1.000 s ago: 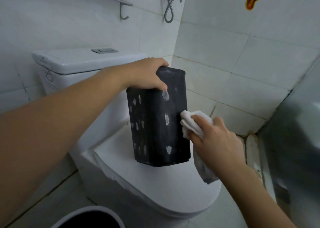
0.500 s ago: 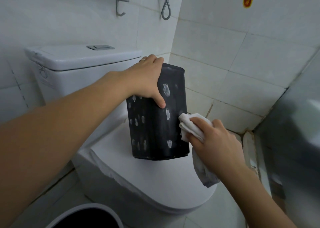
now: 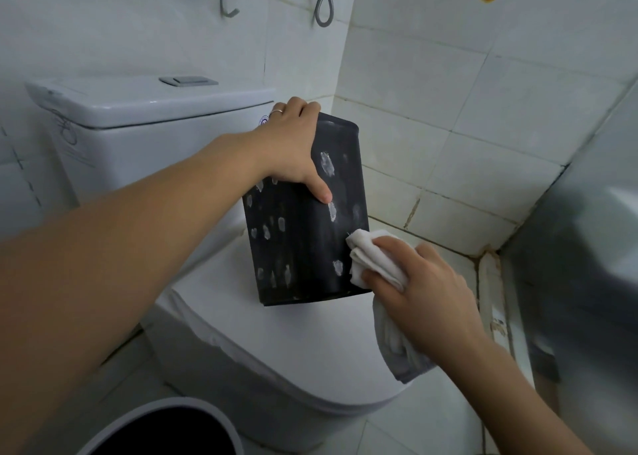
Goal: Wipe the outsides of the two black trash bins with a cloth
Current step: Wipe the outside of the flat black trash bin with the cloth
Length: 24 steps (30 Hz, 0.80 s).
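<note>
— Two bins matter here, yet only one is being cleaned: the small black bin (image 3: 303,220) at mid-frame stands tilted on the closed toilet lid (image 3: 293,344), its face dotted with pale smudges.

— And the hands?

— The left hand (image 3: 293,151) curls over the bin's top rim, thumb pressed down the front. The right hand (image 3: 419,285) pinches a bunched white cloth (image 3: 371,258) against the bin's lower right edge, a loose tail hanging beneath the palm.

— What could go wrong?

— Probably a slip. The bin seems balanced on its base edge, so a hard sideways wipe could skid it across the smooth lid. The dangling tail might also drag over the lid.

— And the second bin?

— A dark round bin with a pale rim (image 3: 162,430) shows at the lower left, untouched.
</note>
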{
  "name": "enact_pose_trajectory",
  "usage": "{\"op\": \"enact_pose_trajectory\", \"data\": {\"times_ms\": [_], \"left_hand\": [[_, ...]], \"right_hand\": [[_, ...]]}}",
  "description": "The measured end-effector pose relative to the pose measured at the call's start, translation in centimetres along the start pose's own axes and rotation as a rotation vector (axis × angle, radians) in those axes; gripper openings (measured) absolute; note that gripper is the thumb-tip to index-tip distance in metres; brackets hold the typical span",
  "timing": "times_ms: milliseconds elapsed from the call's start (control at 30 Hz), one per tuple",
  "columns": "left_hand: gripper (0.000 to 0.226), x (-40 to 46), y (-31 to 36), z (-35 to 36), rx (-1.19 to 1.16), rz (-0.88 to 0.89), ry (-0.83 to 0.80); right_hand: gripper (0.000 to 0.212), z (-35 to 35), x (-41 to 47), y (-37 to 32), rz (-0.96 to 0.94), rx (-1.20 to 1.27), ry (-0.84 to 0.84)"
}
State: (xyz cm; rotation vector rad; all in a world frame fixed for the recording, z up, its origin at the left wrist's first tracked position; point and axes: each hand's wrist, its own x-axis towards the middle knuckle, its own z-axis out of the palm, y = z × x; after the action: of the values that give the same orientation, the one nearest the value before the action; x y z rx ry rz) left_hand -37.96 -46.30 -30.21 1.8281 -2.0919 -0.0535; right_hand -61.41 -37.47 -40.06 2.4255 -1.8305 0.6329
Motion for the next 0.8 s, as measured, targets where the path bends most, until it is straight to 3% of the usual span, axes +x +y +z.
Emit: {"op": "enact_pose_trajectory", "data": {"times_ms": [300, 567, 800], "left_hand": [[0.138, 0.1, -0.6, 0.1, 0.003, -0.009, -0.017], [0.134, 0.2, -0.6, 0.1, 0.028, -0.02, -0.011], [0.13, 0.3, -0.7, 0.0, 0.057, -0.023, -0.01]], "right_hand": [[0.042, 0.2, -0.8, -1.0, -0.139, -0.035, 0.015], [0.037, -0.4, 0.4, 0.2, -0.006, -0.161, 0.001], [0.036, -0.4, -1.2, -2.9, -0.182, -0.173, 0.065]]}}
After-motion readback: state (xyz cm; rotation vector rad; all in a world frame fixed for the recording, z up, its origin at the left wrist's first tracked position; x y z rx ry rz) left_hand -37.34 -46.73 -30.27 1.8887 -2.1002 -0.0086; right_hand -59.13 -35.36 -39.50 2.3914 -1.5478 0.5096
